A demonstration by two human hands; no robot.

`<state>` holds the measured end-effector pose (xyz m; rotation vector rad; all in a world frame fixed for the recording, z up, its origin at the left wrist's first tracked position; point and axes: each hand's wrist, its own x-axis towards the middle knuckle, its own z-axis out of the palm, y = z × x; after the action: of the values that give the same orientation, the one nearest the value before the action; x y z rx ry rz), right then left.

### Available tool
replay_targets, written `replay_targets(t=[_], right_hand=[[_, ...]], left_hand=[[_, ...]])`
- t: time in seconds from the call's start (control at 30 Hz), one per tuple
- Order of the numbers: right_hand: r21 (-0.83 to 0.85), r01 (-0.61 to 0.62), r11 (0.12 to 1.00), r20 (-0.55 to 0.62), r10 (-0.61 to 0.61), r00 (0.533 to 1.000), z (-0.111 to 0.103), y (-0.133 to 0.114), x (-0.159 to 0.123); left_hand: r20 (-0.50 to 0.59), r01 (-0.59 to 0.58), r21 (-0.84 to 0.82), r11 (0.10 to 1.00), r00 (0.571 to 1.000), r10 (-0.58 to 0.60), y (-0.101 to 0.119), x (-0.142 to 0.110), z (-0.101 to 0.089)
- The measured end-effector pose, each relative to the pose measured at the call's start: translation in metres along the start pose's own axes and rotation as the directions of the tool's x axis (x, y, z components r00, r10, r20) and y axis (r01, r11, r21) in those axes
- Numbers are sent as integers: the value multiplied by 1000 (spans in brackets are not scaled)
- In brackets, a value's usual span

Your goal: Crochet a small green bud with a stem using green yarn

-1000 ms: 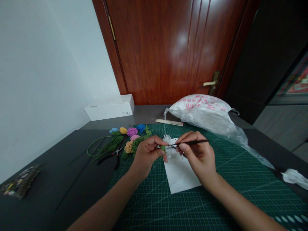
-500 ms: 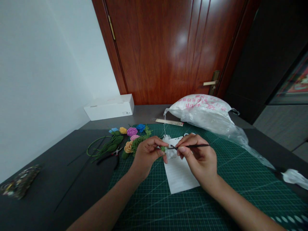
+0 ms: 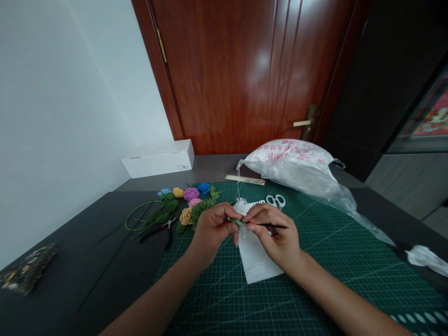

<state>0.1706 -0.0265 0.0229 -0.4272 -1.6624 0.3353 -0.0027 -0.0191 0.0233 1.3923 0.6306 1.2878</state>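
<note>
My left hand [image 3: 213, 229] pinches a small green crocheted piece [image 3: 235, 223] between thumb and fingers. My right hand [image 3: 273, 231] grips a thin black-handled tool [image 3: 273, 226], probably a crochet hook, its tip hidden at the green piece. The fingertips of both hands nearly meet there. A tuft of white fluffy fibre [image 3: 241, 206] sits just above them, and a thin white strand [image 3: 238, 185] rises from it toward the plastic bag. A sheet of white paper [image 3: 255, 259] lies under my hands on a green cutting mat [image 3: 336, 284].
Crocheted roses [image 3: 191, 194] in several colours, green stems [image 3: 154, 217] and pliers [image 3: 163, 231] lie left of my hands. Scissors [image 3: 276, 201], a ruler [image 3: 244, 179], a white plastic bag [image 3: 289, 161] and a white box [image 3: 157, 159] stand beyond. A wooden door [image 3: 245, 70] closes the far end.
My right hand has moved left and closer to my left hand, and the black tool has shifted with it. The view has tilted slightly, and the scissors now show beyond my right hand.
</note>
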Motion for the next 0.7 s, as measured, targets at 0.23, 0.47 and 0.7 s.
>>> replay_targets(t=[0.23,0.47,0.7], right_hand=[[-114,20,993,-40,-25,999,-12,-5,2],[-79,-79,994,-152,66,986,-15,-8,1],[-144,5,990,-86,-18,996,-7,-11,-3]], left_hand=[[-61,41,2,999,997,-41,-4,7,-1],[-99,8,-28,1000,995,-10,-3,9,-4],[-87,37,-45,998,995,-41,-4,7,-1]])
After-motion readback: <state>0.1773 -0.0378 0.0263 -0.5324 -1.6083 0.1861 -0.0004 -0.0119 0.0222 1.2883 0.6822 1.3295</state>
